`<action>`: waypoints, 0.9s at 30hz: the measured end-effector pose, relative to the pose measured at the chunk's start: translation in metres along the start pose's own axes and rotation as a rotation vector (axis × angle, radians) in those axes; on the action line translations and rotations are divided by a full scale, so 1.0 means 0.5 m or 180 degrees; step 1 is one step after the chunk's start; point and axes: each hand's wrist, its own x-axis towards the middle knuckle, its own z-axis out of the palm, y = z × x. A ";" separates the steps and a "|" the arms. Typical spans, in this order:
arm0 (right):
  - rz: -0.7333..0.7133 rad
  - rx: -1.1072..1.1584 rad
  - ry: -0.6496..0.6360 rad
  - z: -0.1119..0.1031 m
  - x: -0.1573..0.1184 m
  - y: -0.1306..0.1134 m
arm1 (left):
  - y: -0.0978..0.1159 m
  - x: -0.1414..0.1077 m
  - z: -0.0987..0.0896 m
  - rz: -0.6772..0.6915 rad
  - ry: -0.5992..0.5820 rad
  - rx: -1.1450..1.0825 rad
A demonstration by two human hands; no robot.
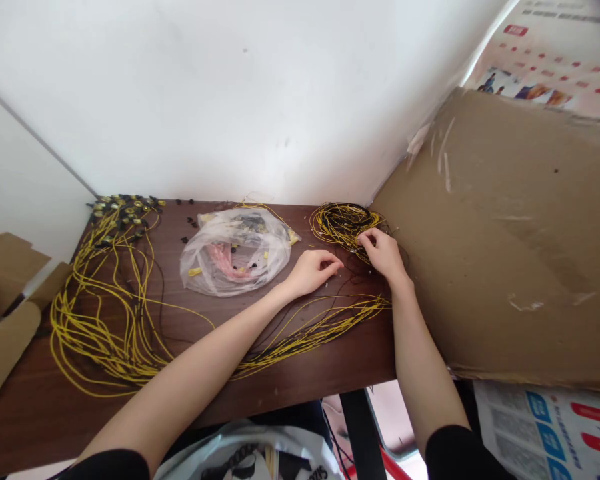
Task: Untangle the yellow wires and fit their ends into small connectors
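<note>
Beside the clear plastic bag (pixel 275 257), my left hand (pixel 316 270) is over the table with thumb and fingertips pinched together; anything between them is too small to name. My right hand (pixel 381 250) pinches at the near right edge of a coil of yellow and black wires (pixel 343 223); what its fingertips hold is not clear. A long bundle of yellow and black wires (pixel 310 333) runs along the front of the table, passing under my left forearm. At the left, the looped wires (pixel 87 320) lead up to a pile of black and yellow connectors (pixel 125 212).
The brown table (pixel 325 380) meets a white wall behind. A large cardboard sheet (pixel 520 247) stands at the right, and cardboard pieces (pixel 10 280) at the left. Below the front edge is an open white bag (pixel 280 437). Small black parts (pixel 190 220) lie behind the clear bag.
</note>
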 end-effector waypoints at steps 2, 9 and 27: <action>0.0025 -0.0032 -0.0030 0.000 0.000 -0.001 | 0.000 0.000 0.000 0.0003 -0.0002 -0.0006; -0.0075 0.0017 0.0063 -0.001 0.000 0.004 | -0.002 0.000 0.000 0.0019 0.0000 -0.0036; 0.0460 -0.0080 0.1109 -0.028 -0.003 0.032 | 0.007 -0.001 -0.003 -0.0067 -0.0035 -0.0139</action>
